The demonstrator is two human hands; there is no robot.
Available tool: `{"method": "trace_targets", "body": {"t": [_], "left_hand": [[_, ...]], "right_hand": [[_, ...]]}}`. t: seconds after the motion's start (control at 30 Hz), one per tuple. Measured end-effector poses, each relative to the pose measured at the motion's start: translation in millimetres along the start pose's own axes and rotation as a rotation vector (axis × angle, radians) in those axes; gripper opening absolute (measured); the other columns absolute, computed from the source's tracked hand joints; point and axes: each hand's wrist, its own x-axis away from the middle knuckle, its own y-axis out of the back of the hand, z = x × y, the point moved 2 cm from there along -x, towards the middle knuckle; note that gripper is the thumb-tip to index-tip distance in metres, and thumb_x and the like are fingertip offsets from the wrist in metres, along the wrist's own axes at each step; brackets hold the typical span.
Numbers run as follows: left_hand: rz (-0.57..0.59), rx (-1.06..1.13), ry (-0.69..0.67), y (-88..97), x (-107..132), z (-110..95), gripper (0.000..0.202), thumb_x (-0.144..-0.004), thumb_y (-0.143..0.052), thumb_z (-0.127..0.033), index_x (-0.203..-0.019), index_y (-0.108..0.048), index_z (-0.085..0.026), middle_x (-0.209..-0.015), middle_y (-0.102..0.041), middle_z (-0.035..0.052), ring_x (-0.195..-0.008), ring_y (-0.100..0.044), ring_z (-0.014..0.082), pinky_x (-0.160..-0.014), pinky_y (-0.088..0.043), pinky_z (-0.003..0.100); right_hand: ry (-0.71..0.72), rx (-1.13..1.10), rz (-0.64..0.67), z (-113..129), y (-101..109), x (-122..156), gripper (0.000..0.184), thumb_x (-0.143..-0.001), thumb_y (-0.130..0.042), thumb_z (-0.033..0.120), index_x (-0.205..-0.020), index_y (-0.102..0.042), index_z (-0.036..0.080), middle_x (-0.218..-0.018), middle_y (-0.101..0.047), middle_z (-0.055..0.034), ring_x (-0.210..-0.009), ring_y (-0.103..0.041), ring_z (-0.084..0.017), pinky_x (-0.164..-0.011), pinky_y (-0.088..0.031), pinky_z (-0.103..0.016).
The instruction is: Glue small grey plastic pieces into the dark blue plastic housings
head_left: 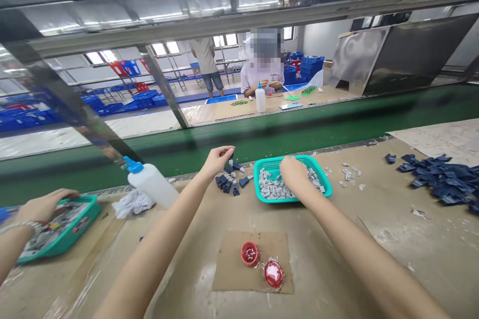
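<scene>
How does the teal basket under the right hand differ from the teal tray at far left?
The teal mesh basket sits mid-table and holds small grey pieces; the teal tray sits far left, holding mixed printed pieces. The right hand is in the basket; a co-worker's hand is over the tray. Both are shallow and teal.

The right hand (295, 174) covers part of the grey pieces (273, 188) in the teal plastic basket (258, 175). Whether the left hand (217, 160) holds anything is too small to tell, as are the fragments (249, 253) inside the red caps (273, 274). The navy pieces (441, 179) continue past the view's right edge.
</scene>
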Motion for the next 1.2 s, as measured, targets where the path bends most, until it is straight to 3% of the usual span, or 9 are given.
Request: {"method": "trace_targets", "body": {"t": [0.13,0.23,0.43,0.6,0.7,0.8,1.0,1.1,1.2], "left_hand": [[-0.061,0.332,0.049,24.1,76.7,-13.6,0.047,-0.076,-0.067,-0.05,-0.11,-0.062,-0.017,-0.094,-0.069,0.0059,-0.091,-0.066,0.0183,-0.085,-0.052,0.031],[-0.104,0.506,0.115,32.0,137.3,-20.7,0.034,-0.078,-0.069,-0.041,-0.101,-0.062,-0.017,-0.097,-0.068,0.0059,-0.097,-0.066,0.0169,-0.09,-0.052,0.027],[-0.116,1.214,0.511,11.2,237.1,-26.7,0.012,-0.086,-0.061,-0.025,-0.09,-0.068,-0.017,-0.092,-0.065,0.0072,-0.087,-0.065,0.0134,-0.067,-0.055,0.018],[-0.117,1.454,0.54,-13.3,277.9,-23.9,0.022,-0.09,-0.059,-0.031,-0.106,-0.067,-0.018,-0.09,-0.059,0.0065,-0.066,-0.052,0.0063,-0.051,-0.047,0.011],[-0.189,1.405,0.516,-18.1,288.7,-16.3,0.015,-0.081,-0.07,-0.023,-0.094,-0.07,-0.016,-0.088,-0.056,0.0048,-0.065,-0.049,0.0047,-0.053,-0.044,0.009],[-0.239,1.138,0.499,-16.2,296.8,-8.9,0.011,-0.077,-0.074,-0.024,-0.084,-0.071,-0.015,-0.092,-0.057,0.0043,-0.074,-0.052,0.0071,-0.061,-0.045,0.013],[-0.254,0.517,0.44,-9.8,306.8,-3.8,0.041,-0.079,-0.07,-0.038,-0.118,-0.067,-0.025,-0.1,-0.062,0.0033,-0.094,-0.053,0.0144,-0.083,-0.042,0.022],[-0.342,0.417,0.402,-9.6,306.1,-3.3,0.051,-0.071,-0.077,-0.035,-0.119,-0.066,-0.025,-0.112,-0.062,0.0035,-0.106,-0.053,0.0176,-0.092,-0.039,0.026],[-0.367,0.446,0.395,-11.6,304.8,-2.7,0.053,-0.07,-0.079,-0.034,-0.12,-0.063,-0.026,-0.103,-0.064,0.0019,-0.097,-0.056,0.0158,-0.086,-0.042,0.025]], "right_hand": [[0.117,-0.138,-0.038,-6.3,16.7,52.5,0.035,-0.099,-0.03,0.023,-0.104,-0.062,0.01,-0.093,-0.07,-0.0149,-0.086,-0.066,-0.025,-0.071,-0.045,-0.03],[0.155,-0.531,-0.022,-19.4,13.4,106.0,0.037,-0.096,-0.04,0.042,-0.097,-0.067,0.016,-0.083,-0.07,-0.0073,-0.075,-0.065,-0.021,-0.066,-0.047,-0.027],[-0.266,-1.127,0.069,-46.5,-25.3,195.2,0.039,-0.07,-0.074,0.049,-0.09,-0.073,0.016,-0.08,-0.074,-0.0073,-0.068,-0.065,-0.019,-0.059,-0.051,-0.025],[-0.433,-1.266,0.134,-49.9,-45.1,226.3,0.036,-0.063,-0.082,0.043,-0.082,-0.074,0.014,-0.074,-0.074,-0.0085,-0.065,-0.065,-0.017,-0.057,-0.051,-0.023],[-0.433,-1.262,0.157,-45.5,-46.4,230.1,0.036,-0.065,-0.081,0.042,-0.084,-0.073,0.013,-0.075,-0.075,-0.0095,-0.062,-0.064,-0.015,-0.057,-0.05,-0.023],[-0.419,-1.257,0.152,-38.9,-44.8,228.9,0.036,-0.065,-0.081,0.042,-0.083,-0.072,0.013,-0.073,-0.075,-0.0089,-0.063,-0.063,-0.015,-0.061,-0.051,-0.024],[-0.374,-1.198,0.172,-25.9,-44.0,225.8,0.031,-0.066,-0.081,0.042,-0.077,-0.071,0.015,-0.072,-0.075,-0.0079,-0.069,-0.067,-0.016,-0.058,-0.047,-0.021],[-0.341,-1.188,0.181,-21.6,-44.7,224.7,0.028,-0.067,-0.08,0.041,-0.076,-0.072,0.015,-0.071,-0.075,-0.0069,-0.068,-0.068,-0.016,-0.065,-0.05,-0.023],[-0.329,-1.186,0.184,-20.2,-46.1,223.3,0.027,-0.067,-0.08,0.041,-0.075,-0.072,0.016,-0.069,-0.075,-0.0059,-0.067,-0.068,-0.016,-0.069,-0.052,-0.025]]}}
